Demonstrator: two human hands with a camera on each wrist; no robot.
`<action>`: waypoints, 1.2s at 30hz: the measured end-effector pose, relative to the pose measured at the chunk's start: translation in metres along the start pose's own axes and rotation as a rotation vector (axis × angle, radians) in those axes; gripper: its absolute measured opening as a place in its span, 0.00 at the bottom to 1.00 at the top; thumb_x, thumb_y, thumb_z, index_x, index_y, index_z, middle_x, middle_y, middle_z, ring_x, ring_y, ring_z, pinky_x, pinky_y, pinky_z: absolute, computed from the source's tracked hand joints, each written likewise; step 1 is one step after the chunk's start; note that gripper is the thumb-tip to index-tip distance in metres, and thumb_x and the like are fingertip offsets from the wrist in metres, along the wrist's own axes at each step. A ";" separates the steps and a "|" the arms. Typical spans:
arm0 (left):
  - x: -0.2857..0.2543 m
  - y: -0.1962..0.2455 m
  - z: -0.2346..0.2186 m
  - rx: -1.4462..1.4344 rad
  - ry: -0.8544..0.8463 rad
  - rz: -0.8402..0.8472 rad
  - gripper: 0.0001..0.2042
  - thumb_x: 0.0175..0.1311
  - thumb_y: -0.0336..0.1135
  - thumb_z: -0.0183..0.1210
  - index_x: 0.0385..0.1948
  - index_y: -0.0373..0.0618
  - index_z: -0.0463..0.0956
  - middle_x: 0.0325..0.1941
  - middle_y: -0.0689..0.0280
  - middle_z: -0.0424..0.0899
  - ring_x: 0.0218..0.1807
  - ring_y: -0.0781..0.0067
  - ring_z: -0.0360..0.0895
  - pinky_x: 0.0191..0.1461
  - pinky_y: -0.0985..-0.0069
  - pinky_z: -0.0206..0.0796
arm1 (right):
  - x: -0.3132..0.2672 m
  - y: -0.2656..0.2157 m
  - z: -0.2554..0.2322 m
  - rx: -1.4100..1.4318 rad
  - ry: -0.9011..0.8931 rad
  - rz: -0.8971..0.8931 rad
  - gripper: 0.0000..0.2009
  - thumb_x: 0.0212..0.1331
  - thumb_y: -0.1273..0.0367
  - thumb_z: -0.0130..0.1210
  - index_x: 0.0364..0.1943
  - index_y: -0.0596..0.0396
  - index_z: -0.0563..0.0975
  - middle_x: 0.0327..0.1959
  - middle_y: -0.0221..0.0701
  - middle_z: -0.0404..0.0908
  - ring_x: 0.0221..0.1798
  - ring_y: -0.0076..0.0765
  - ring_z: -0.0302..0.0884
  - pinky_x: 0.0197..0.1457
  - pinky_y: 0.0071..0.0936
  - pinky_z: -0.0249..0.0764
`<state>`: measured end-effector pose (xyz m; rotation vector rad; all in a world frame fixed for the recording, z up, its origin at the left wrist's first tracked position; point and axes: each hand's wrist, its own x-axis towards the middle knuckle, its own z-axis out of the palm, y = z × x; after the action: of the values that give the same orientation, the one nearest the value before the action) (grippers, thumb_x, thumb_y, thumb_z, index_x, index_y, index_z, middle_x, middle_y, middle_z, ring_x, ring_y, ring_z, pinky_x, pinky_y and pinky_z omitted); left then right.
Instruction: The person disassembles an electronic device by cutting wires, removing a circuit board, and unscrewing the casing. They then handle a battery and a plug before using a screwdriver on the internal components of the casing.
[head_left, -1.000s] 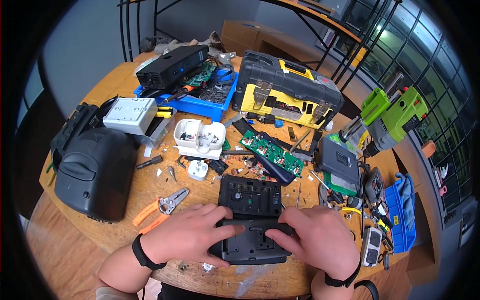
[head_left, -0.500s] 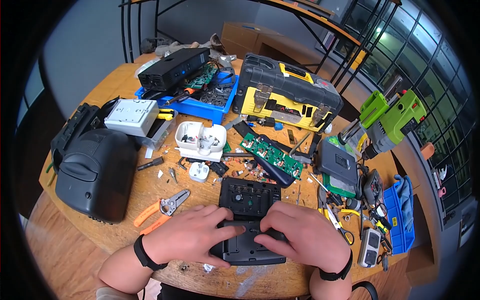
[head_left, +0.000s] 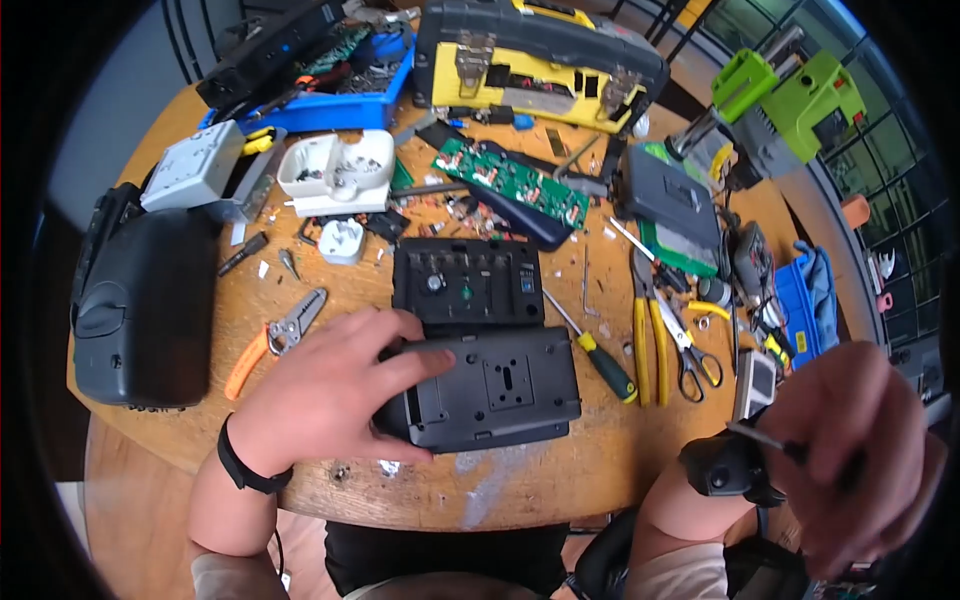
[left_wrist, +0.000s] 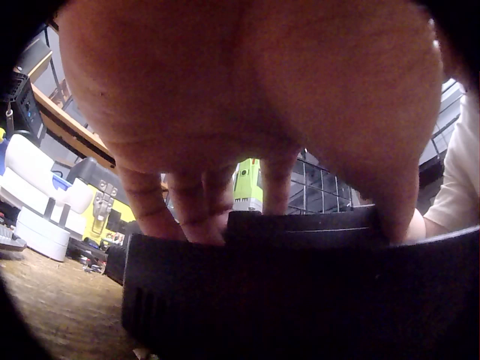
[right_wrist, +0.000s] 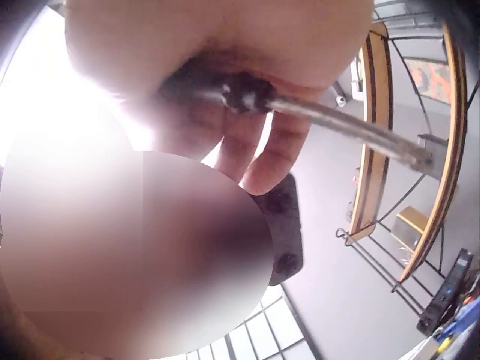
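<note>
In the head view my left hand (head_left: 330, 385) holds the left end of a black plastic housing (head_left: 530, 385), the thumb at its near edge and a finger across its top. The left wrist view has the palm over the dark housing (left_wrist: 300, 292), with fingers at its far side. Directly behind it lies a second black panel (head_left: 465, 285) with small parts on its face. My right hand (head_left: 860, 465) is raised at the right, off the housing, and grips a screwdriver (head_left: 755, 435). Its metal shaft (right_wrist: 345, 127) sticks out from the fingers in the right wrist view.
Orange-handled wire strippers (head_left: 275, 340) lie left of the housing. To its right are a green-yellow screwdriver (head_left: 608, 368), yellow-handled pliers (head_left: 650, 340) and scissors (head_left: 690, 355). A green circuit board (head_left: 510, 185) and a yellow-black toolbox (head_left: 540, 70) stand behind; a black case (head_left: 150, 310) is far left.
My right hand has left the housing and risen to the right, where a screwdriver now shows in it. My left hand stays on the housing. The head view has tilted down.
</note>
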<state>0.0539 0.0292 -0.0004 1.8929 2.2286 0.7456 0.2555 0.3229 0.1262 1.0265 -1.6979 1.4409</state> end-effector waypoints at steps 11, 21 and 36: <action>0.001 0.006 0.001 0.000 0.010 -0.045 0.41 0.30 0.52 0.83 0.55 0.50 0.82 0.55 0.57 0.76 0.56 0.49 0.77 0.59 0.60 0.72 | -0.022 -0.038 -0.006 0.195 -0.048 -0.035 0.10 0.54 0.81 0.66 0.32 0.50 0.78 0.22 0.21 0.81 0.27 0.22 0.81 0.28 0.17 0.72; 0.002 0.006 0.002 -0.009 0.031 -0.050 0.39 0.31 0.50 0.82 0.55 0.52 0.82 0.55 0.58 0.76 0.56 0.49 0.77 0.58 0.59 0.73 | -0.023 -0.051 -0.001 0.200 -0.014 -0.027 0.10 0.54 0.81 0.66 0.32 0.50 0.78 0.22 0.22 0.81 0.27 0.22 0.81 0.28 0.17 0.73; 0.001 0.007 0.002 0.023 0.029 -0.061 0.39 0.31 0.50 0.82 0.55 0.52 0.83 0.55 0.58 0.76 0.55 0.50 0.78 0.58 0.60 0.73 | -0.022 -0.041 -0.008 0.164 0.010 0.004 0.10 0.55 0.81 0.66 0.32 0.50 0.77 0.22 0.22 0.81 0.27 0.22 0.81 0.27 0.18 0.73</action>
<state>0.0606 0.0314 0.0009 1.8269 2.3102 0.7465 0.3019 0.3305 0.1266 1.1011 -1.5961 1.6063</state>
